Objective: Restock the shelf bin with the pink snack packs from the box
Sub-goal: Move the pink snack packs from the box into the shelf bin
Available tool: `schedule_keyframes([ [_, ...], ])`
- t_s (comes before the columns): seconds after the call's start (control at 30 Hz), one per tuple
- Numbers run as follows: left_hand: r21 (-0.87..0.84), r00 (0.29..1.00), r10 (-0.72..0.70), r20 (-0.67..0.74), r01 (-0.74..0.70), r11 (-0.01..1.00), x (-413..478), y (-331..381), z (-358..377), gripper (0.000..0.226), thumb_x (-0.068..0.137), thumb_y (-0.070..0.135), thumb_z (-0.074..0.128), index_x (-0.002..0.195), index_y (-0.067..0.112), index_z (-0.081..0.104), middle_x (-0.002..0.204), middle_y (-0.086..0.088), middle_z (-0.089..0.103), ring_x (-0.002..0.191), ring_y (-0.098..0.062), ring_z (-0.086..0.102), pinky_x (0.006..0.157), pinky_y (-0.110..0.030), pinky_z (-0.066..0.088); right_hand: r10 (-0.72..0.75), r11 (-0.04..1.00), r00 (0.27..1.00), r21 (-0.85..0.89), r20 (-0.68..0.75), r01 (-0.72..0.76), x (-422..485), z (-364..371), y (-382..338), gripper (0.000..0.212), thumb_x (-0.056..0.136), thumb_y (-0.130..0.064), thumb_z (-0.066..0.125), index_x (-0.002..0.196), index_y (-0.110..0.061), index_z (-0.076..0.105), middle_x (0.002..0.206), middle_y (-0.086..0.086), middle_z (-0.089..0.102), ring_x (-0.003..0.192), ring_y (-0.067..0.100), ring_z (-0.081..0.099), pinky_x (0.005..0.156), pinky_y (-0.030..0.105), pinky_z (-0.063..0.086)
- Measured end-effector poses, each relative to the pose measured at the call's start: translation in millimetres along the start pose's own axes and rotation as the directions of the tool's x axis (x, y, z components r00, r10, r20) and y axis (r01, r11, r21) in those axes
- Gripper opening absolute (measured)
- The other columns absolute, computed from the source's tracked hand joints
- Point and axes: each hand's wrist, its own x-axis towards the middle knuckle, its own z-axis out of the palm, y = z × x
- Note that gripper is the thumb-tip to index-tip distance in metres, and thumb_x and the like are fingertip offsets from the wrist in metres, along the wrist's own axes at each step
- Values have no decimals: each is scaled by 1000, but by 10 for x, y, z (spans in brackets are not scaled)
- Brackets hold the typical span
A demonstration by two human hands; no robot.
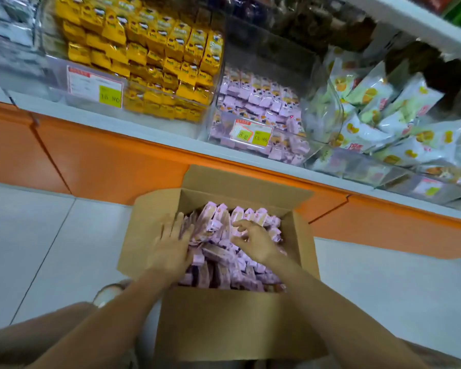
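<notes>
Packs of yellow snacks (149, 57) fill a clear bin on the shelf, well above and a little left of the fingers. Below them, the left hand (171, 246) reaches into an open cardboard box (224, 323) that stands on the tiled floor (51, 235). Its fingers (171, 227) are straight and spread, pressed flat against the left side of the heap and holding nothing.

Just right of those fingers, and under both hands, lie the pink snack packs (240, 265). They fill the box nearly to its rim, some standing on edge at the far side and some lying loose and crossed over one another. They look like small sealed film wrappers: probably light, soft-sided and a little slippery, with contents that could be crushed by a hard squeeze. A gentle scoop of several together, pressed between both palms, seems the safest hold. A single pack is best pinched across its flat faces.

The right hand (253, 241) hovers over the middle of the heap. Its fingers (240, 225) are curled down onto the standing packs; I cannot tell whether they already pinch one.

Above and slightly right of these fingers sits the clear shelf bin (285, 149), partly filled with matching pink packs, with a price label (253, 133) on its front. Farther right, white and green bags (383, 115) are piled on the shelf.
</notes>
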Motion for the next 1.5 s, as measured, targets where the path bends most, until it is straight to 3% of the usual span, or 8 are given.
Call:
schedule_keyframes([
  [0.17,21,997,51,48,-53,998,-111,-187,324,62,80,37,40,125,1,61,136,-23,54,131,-38,37,106,-47,27,142,983,990,118,7,-142,351,355,269,70,94,-26,60,152,-18,21,158,10,13,144,26,22,111,36,30],
  [0.37,-118,998,35,-60,-41,992,5,-202,412,60,90,35,39,138,1,48,151,-17,37,142,-36,27,112,-50,23,246,964,969,94,18,-247,871,615,379,103,76,-63,66,151,-33,4,158,4,-18,146,28,-19,116,57,15],
  [0.53,-167,998,25,-61,-35,985,14,-186,434,63,90,38,40,142,4,43,153,-14,35,144,-36,21,114,-51,23,207,974,978,102,-24,-204,907,814,429,98,64,-76,66,144,-46,19,141,4,21,132,31,21,110,54,26],
  [0.7,-146,999,15,-41,-21,989,6,-176,422,63,91,39,39,143,5,43,154,-12,34,145,-35,19,114,-51,23,166,966,984,191,65,-176,966,829,378,99,68,-73,66,147,-49,11,159,0,0,147,25,-2,117,52,8],
  [0.87,-110,998,16,-60,-22,994,3,-171,411,61,90,38,41,141,5,46,152,-12,38,145,-33,20,115,-48,19,107,954,993,278,49,-116,1012,943,226,80,75,-59,71,142,-38,32,148,5,19,141,28,19,116,44,25],
  [1.1,-123,997,0,-76,-10,992,2,-181,428,59,89,37,41,138,5,50,149,-11,42,145,-33,21,113,-51,24,10,999,1000,34,-23,-9,951,966,200,48,86,-42,66,119,-11,50,139,15,34,130,35,30,103,38,35],
  [1.37,-143,992,0,-130,-19,989,63,-118,410,46,85,28,40,118,6,64,129,-15,58,133,-40,36,107,-54,33,3,915,994,401,-113,43,671,686,374,59,89,-29,65,143,-31,39,146,1,37,137,15,33,110,28,33],
  [1.5,-418,996,-34,-87,-6,909,216,197,253,36,92,23,41,113,9,66,107,-10,67,104,-32,55,88,-42,48,36,828,986,557,-161,61,470,446,336,54,87,-26,69,134,-25,44,135,-10,47,121,0,44,98,11,37],
])
